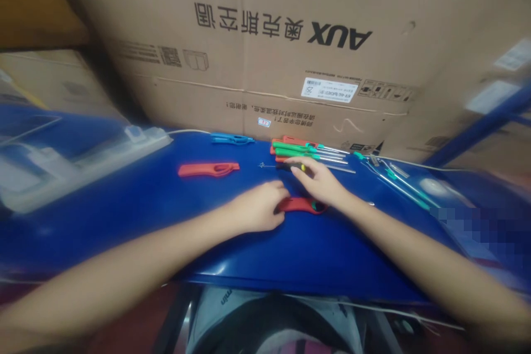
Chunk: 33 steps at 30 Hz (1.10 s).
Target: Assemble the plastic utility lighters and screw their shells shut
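Note:
My left hand [263,206] has its fingers closed round the left end of a red plastic lighter-shaped casing [302,204]. A loop-shaped opening with a bit of green in it shows at the casing's other end, low over the blue table. Just above it, my right hand [321,180] grips a screwdriver [284,166] with a black and yellow handle. Its thin shaft points left. A second red casing [207,169] lies to the left of my hands. Beyond the right hand is a bundle of green and orange handles [294,148] with long metal rods.
Against a large cardboard box [249,55] at the table's back lie blue casings [232,139]. Metal rods with green parts [394,180] lie to the right, near a round whitish object [431,186]. A white power strip [91,168] stretches across the left of the blue table [199,249].

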Available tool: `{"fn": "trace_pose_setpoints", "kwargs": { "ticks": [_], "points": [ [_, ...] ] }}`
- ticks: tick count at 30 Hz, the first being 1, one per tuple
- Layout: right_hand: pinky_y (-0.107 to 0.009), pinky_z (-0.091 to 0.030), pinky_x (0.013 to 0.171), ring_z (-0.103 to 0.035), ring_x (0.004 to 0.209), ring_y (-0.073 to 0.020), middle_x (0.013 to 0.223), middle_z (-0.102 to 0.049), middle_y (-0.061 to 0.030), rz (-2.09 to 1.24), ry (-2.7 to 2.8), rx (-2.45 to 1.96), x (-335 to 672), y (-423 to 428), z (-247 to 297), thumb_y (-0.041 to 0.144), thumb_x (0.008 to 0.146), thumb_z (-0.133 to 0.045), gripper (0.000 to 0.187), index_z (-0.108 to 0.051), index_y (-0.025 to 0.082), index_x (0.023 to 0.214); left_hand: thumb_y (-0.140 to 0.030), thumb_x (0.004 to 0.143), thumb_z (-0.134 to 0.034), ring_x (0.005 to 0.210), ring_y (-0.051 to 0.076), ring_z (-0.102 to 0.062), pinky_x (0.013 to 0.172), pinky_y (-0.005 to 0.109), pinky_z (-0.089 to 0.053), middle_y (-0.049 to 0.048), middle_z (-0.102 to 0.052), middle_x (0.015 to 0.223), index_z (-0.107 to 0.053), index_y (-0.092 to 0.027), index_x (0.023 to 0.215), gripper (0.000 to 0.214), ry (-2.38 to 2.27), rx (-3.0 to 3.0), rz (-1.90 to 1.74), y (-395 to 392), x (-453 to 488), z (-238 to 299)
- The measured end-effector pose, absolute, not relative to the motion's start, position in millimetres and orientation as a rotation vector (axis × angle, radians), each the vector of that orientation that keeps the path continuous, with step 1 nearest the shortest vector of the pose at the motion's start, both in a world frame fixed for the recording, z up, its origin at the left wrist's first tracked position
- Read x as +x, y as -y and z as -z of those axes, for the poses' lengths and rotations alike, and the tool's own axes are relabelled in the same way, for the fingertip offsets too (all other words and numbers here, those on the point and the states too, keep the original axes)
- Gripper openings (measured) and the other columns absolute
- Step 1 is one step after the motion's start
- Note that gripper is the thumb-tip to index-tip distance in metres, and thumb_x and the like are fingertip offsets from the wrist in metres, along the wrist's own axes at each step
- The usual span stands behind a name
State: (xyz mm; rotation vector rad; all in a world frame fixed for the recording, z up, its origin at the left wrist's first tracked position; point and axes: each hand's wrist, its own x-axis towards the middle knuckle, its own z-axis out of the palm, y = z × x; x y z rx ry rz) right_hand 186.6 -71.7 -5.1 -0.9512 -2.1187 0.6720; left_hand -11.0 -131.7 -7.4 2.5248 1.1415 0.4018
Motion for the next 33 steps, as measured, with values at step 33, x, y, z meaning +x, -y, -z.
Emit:
{"fn": "trace_pose_setpoints", "kwargs": {
  "ticks": [33],
  "points": [
    [-0.023, -0.045, 0.043, -0.049, 0.047, -0.0074, 0.076, -0.065, 0.0008, -1.402, 0.944, -0.958, 237, 91, -7, 0.07, 0.085, -0.062, 0.049, -0.055, 0.022, 0.086, -0.037, 0.081, -0.079, 0.064, 0.008, -0.052, 0.06, 0.023, -0.047, 0.006, -0.07, 0.099, -0.073, -0.017, 0.113, 0.038, -0.91, 1.953, -0.847, 121, 8, 31]
  ]
}}
